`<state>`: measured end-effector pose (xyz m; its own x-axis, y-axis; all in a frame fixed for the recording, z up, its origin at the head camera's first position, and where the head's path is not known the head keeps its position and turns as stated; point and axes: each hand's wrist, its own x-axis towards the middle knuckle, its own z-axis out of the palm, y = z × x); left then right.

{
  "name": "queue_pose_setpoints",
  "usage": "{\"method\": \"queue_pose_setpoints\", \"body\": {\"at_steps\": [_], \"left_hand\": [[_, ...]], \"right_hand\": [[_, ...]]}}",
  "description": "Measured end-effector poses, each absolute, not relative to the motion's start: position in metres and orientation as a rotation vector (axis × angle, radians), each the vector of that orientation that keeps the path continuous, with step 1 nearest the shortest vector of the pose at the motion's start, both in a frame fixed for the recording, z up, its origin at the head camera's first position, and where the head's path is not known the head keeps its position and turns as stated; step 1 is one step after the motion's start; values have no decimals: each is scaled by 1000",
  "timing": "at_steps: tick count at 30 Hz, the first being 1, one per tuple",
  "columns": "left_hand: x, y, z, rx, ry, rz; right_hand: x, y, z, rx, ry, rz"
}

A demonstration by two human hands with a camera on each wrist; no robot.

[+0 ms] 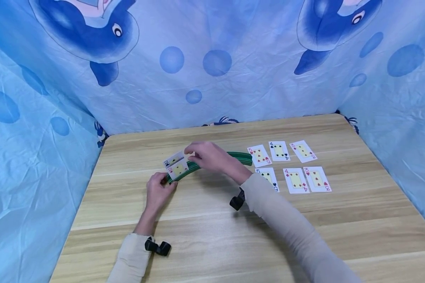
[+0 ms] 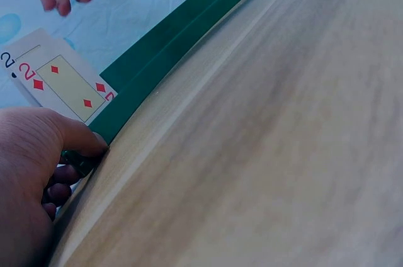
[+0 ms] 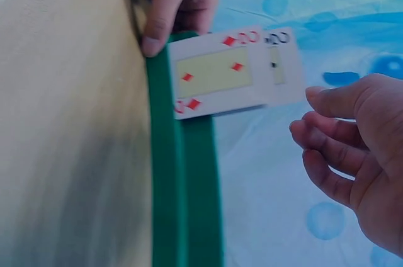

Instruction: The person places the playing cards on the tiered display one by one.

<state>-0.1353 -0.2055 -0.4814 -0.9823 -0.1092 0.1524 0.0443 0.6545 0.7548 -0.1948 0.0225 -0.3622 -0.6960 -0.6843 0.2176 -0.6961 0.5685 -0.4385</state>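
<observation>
A long, curved green card holder [image 1: 241, 158] stands on the wooden table. My left hand [image 1: 158, 192] pinches its left end between thumb and fingers. Two playing cards stand in the slots near that end: the two of diamonds [image 2: 69, 84] in front, and behind it a black two [image 3: 286, 65] that shows only partly. Over the holder hovers my right hand [image 1: 210, 156], its fingers loosely bent and nothing between them. In the right wrist view its thumb tip is right by the top edge of the black two.
Right of the holder, cards lie face up in two rows. The far row has a five of hearts [image 1: 259, 156], a black four [image 1: 279, 151] and a three of diamonds [image 1: 303, 151]. Nearer lie a black five [image 1: 269, 177], partly behind my right sleeve, a four of diamonds [image 1: 296, 181] and a three of hearts [image 1: 317, 179].
</observation>
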Motion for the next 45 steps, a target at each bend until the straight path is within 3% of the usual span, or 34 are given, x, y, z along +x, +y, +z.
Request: {"method": "queue_pose_setpoints", "body": {"at_steps": [18,45], "left_hand": [[-133,-208,-481,69,-2701,-1223],[-133,-205,-481,55,-2705,-1242]], "right_hand": [[-190,101,-328,1106,-2624,909],[-192,244,-342,541,-2770,961]]}}
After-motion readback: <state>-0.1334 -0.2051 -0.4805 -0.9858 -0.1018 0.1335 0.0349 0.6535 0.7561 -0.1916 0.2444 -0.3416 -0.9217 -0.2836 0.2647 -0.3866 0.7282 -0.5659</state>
